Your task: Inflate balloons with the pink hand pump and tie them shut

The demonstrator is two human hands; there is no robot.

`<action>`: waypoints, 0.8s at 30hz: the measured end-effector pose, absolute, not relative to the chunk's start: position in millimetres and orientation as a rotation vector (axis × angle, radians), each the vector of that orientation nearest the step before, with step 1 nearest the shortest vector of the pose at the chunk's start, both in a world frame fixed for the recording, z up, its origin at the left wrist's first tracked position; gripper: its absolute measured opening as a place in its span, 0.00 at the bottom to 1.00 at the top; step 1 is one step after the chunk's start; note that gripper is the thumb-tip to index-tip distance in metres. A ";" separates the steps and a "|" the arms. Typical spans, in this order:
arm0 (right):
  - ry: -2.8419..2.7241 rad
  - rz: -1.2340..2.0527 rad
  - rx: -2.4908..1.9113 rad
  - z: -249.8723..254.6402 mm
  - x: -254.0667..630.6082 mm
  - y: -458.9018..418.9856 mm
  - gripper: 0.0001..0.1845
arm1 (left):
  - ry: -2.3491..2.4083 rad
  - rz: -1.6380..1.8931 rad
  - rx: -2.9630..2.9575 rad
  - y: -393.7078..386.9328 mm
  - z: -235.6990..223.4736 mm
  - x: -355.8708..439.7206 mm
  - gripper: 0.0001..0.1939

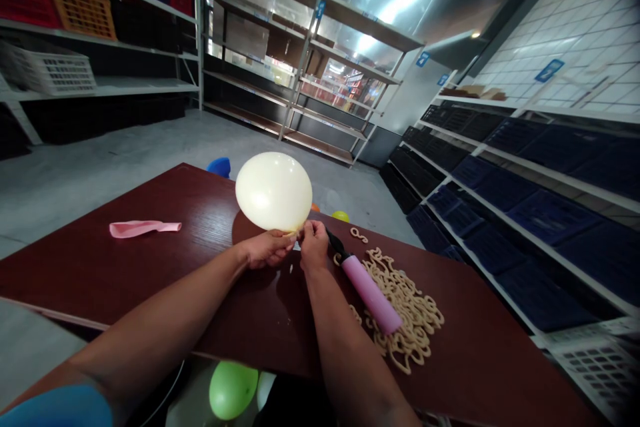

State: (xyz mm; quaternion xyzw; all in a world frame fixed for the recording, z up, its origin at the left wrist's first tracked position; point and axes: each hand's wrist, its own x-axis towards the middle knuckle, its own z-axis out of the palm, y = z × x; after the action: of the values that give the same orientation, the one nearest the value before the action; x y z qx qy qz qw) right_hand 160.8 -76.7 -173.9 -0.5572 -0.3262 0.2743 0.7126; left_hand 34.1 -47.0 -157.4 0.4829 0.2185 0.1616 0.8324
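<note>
A blown-up cream-white balloon (273, 188) is above the middle of the dark red table (200, 287), its neck toward me. My left hand (270, 249) is closed, pinching the balloon at its neck. Close beside it, the fingers of my right hand (314, 243) are also closed at the neck; the exact grip is partly hidden. Right of my right hand lies a balloon pump (371, 293) with a pink barrel and black nozzle end. It rests against a pile of tan, curly rubber-like loops (410, 313). A limp pink balloon (145, 229) lies at the table's left.
A green balloon (233, 388) shows below the near table edge. Beyond the far edge are a yellow balloon (341, 216) and a blue object (219, 167). Metal shelves (295, 93) stand behind; racks with dark blue crates (540, 213) line the right, coloured crates (83, 7) the left.
</note>
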 end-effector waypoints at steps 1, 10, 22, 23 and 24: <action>-0.707 0.620 -1.232 -173.8 160.5 -76.4 0.11 | 0.453 0.327 1.011 -47.3 -157.7 33.4 0.21; -0.713 0.591 -1.320 -179.5 160.5 -75.1 0.13 | 0.416 0.262 1.055 -45.6 -162.5 31.3 0.18; -0.662 0.733 -1.323 -188.2 157.7 -65.9 0.11 | 0.419 0.293 0.890 -27.0 -171.1 21.6 0.23; -0.661 0.732 -1.325 -188.8 158.5 -65.2 0.11 | 0.427 0.316 0.872 -25.7 -171.4 20.9 0.24; -0.656 0.728 -1.333 -189.6 159.3 -64.6 0.12 | 0.440 0.332 0.860 -24.7 -171.2 20.5 0.24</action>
State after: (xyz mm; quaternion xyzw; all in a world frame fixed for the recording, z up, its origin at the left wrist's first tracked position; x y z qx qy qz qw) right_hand 159.3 -64.6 -189.6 -0.5932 -0.2919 0.3237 0.6769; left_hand 20.5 -24.7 -171.2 0.4116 0.2103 0.1589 0.8724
